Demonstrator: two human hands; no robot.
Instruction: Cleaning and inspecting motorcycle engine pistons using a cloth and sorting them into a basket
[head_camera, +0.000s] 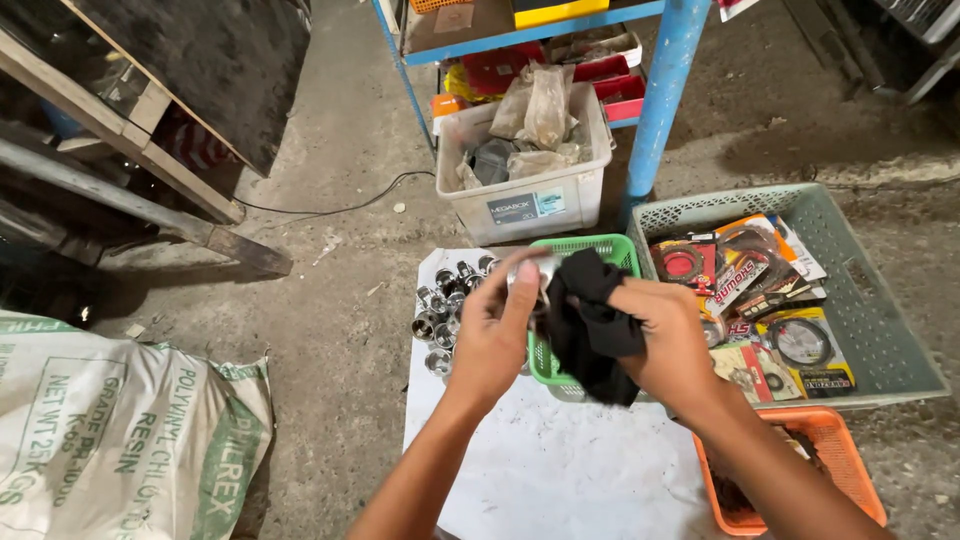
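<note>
The left hand is pinching a small shiny metal part while the right hand, clenched on a black cloth, is pressing it against the part above the green basket. A slick surface could let the part slip onto the white board, among the loose metal pieces.

There is just one view. The camera sits on the person's head and looks steeply down and a little forward at the concrete floor. It is close to the two forearms, which come up from the bottom edge to the middle of the frame. Farther off, at the top of the frame, it sees the blue shelf frame. A white sack fills the lower left corner.
</note>
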